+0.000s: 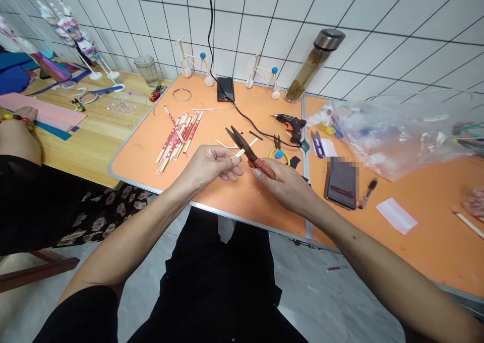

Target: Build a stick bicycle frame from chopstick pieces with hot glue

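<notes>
While my left hand (pixel 217 164) pinches a pale stick (pixel 239 153) between clamped fingers, my right hand (pixel 279 180) has its fingers wrapped round the scissors (pixel 248 151), which are set at the stick above the orange tabletop (pixel 138 156); I take this for the cutting step, and the next move seems to call for a steady pinch and firm squeeze

The left hand (pixel 217 164) hides one end of the pale sticks (pixel 240 152), the right hand (pixel 280 183) covers part of the red-handled scissors (pixel 250 154), the near phone (pixel 341 187) on the right is partly pixelated, the clear bag (pixel 401 136) has indistinct contents, and the left edge cuts off a co-worker's arm (pixel 18 140).
</notes>
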A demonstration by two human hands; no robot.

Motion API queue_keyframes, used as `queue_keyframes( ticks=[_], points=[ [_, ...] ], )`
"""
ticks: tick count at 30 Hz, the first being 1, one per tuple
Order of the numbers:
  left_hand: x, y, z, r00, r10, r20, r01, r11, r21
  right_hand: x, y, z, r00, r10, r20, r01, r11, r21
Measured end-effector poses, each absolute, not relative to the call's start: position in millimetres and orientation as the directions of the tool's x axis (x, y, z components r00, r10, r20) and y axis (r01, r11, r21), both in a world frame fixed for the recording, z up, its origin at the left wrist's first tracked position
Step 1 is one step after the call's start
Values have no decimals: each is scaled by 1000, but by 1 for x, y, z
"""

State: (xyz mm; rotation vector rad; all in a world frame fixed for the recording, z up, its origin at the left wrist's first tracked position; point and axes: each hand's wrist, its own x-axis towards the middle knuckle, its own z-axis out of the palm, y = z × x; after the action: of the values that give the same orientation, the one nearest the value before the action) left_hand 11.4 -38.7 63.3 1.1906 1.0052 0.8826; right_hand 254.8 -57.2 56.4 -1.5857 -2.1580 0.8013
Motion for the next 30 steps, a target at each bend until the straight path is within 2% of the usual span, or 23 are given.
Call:
queue_keyframes(
  ticks=[5,10,16,30],
  points=[
    [11,-39,61,333,931,-153,-31,173,985,253,-55,58,-325,945,-17,741,244,-625],
    [12,-37,61,336,930,-150,-40,174,984,252,-57,58,-298,947,-119,733,147,-664],
    [12,-36,61,337,928,-160,-49,187,981,249,-58,62,-294,945,-144,720,120,-684],
    [14,-35,57,334,928,-164,-60,195,979,250,-57,51,-298,951,-81,702,161,-693]
  ],
)
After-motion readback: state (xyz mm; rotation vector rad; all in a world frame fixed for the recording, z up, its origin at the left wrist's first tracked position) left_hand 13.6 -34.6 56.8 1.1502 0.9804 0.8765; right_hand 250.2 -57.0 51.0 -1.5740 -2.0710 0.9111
